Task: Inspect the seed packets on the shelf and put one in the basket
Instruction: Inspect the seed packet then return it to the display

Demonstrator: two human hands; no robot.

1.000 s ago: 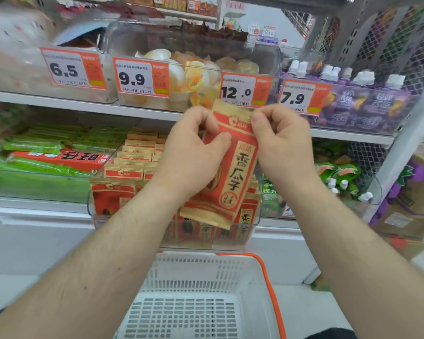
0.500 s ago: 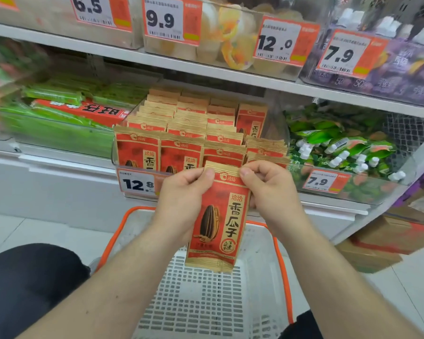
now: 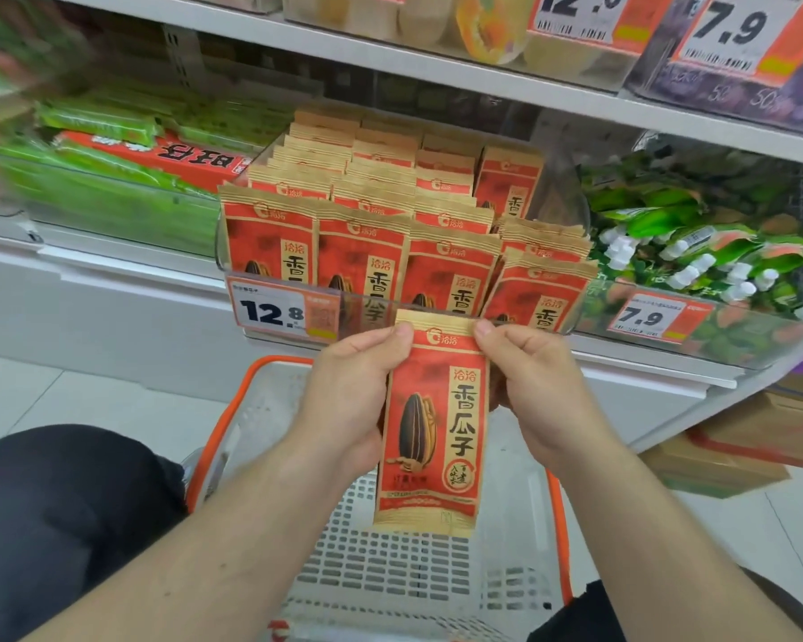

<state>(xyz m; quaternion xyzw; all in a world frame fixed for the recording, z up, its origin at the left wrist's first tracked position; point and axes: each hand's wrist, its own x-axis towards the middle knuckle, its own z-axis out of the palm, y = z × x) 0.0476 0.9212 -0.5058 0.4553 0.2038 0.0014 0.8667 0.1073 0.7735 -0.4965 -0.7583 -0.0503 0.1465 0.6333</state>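
Fingers of the left hand (image 3: 351, 400) and right hand (image 3: 536, 386) pinch the top corners of a seed packet (image 3: 430, 437) hanging upright above the basket (image 3: 246, 400), seemingly light, crinkly and pliable, best held by its flat sealed top edge

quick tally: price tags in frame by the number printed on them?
12.8 tags: 1
7.9 tags: 2
Tag starting with 12, last digit cut off: 1
Total: 4
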